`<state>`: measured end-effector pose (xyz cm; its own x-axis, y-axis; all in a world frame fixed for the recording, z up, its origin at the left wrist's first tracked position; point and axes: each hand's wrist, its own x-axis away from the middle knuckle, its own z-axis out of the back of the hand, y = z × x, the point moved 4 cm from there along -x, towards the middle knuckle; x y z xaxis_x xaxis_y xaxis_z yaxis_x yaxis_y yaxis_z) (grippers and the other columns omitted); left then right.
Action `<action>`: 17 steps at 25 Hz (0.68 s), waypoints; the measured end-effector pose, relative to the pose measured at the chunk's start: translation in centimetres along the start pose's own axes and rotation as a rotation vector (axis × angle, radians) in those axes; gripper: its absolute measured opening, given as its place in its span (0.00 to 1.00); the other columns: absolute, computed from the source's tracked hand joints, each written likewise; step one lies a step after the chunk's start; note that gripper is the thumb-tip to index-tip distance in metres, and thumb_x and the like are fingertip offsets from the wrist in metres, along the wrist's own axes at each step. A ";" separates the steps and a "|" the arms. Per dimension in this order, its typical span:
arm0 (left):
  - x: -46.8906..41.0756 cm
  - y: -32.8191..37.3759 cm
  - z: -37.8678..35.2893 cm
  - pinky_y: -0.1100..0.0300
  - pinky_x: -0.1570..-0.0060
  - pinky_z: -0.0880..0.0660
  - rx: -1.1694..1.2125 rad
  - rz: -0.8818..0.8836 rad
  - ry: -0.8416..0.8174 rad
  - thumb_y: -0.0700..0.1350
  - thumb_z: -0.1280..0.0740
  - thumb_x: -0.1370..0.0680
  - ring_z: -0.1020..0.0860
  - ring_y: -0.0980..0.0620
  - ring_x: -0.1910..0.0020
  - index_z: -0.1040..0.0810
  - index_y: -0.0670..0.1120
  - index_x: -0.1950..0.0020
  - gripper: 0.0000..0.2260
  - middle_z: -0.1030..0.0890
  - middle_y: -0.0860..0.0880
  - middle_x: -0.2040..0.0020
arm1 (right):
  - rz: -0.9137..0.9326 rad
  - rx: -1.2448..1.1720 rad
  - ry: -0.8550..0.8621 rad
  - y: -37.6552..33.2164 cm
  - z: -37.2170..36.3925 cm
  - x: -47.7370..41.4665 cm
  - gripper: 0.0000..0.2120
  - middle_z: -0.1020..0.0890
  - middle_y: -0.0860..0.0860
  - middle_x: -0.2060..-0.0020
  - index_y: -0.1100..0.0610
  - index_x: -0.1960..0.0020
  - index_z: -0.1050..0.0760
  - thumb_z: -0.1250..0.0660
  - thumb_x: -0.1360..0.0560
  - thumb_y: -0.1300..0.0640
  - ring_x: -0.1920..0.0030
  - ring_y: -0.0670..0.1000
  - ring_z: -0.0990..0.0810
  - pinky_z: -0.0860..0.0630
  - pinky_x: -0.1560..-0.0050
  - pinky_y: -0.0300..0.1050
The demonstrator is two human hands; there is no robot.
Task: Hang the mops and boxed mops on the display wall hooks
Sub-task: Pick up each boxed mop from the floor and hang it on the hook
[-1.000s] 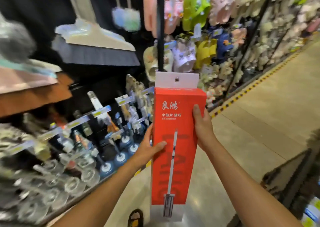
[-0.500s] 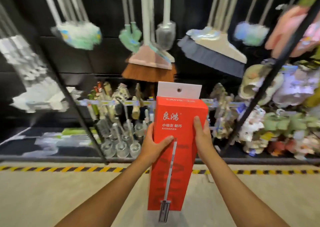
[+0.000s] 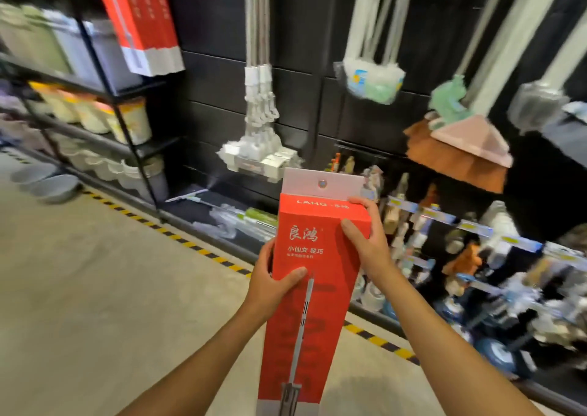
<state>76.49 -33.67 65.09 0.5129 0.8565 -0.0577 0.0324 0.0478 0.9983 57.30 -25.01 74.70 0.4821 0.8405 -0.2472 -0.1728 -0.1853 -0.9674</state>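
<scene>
Well up and to the left of the held box, a row of tall red cardboard mop boxes with white ends (image 3: 143, 21) already hangs against the black slatted display wall (image 3: 216, 66), so part of the job looks done. Above the held box and slightly left of it, a bunch of white flat mops on metal poles (image 3: 259, 104) hangs too.

The left hand (image 3: 273, 285) grips the long red cardboard mop box (image 3: 317, 304) by its left edge, with the thumb across the printed front. The box stands nearly upright in mid-air in front of the person, apart from the wall. The white punched hang tab (image 3: 322, 183) at its top sits on no hook. The right hand (image 3: 365, 244) clasps the box's upper right corner, fingers curled over the top and thumb on the front.

Above and right of the held box hang a fluffy white-and-green mop head (image 3: 371, 78) and a pink broom with brown bristles (image 3: 460, 148).

This box is not yet hung. It probably belongs with the red row. Whether more stock is waiting cannot be told.
</scene>
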 end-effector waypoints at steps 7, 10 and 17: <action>2.0 -0.6 20.3 0.46 0.39 0.18 -0.030 0.007 0.235 0.62 0.21 0.34 0.16 0.53 0.39 0.29 0.60 0.30 0.35 0.17 0.54 0.36 | 0.012 -0.023 -0.222 0.1 -21.5 -3.0 0.25 0.19 0.50 0.45 0.43 0.39 0.30 0.27 0.31 0.38 0.50 0.46 0.14 0.17 0.55 0.43; 1.8 -1.0 27.1 0.46 0.39 0.18 -0.022 0.020 0.329 0.63 0.21 0.35 0.16 0.52 0.40 0.28 0.60 0.31 0.35 0.16 0.54 0.37 | 0.005 -0.024 -0.305 1.0 -29.1 -5.2 0.26 0.18 0.50 0.45 0.42 0.38 0.31 0.27 0.31 0.35 0.48 0.51 0.14 0.15 0.54 0.49; -2.5 -3.5 41.4 0.48 0.42 0.16 -0.032 0.054 0.536 0.63 0.21 0.35 0.16 0.51 0.40 0.28 0.58 0.29 0.37 0.16 0.53 0.37 | 0.030 -0.011 -0.479 4.6 -46.0 -13.0 0.32 0.21 0.49 0.40 0.46 0.33 0.33 0.30 0.31 0.33 0.45 0.46 0.16 0.16 0.51 0.45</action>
<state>110.64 -57.28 61.63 0.0035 1.0000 -0.0046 -0.0122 0.0047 0.9999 89.68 -60.23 70.87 0.0265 0.9743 -0.2238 -0.1698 -0.2162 -0.9615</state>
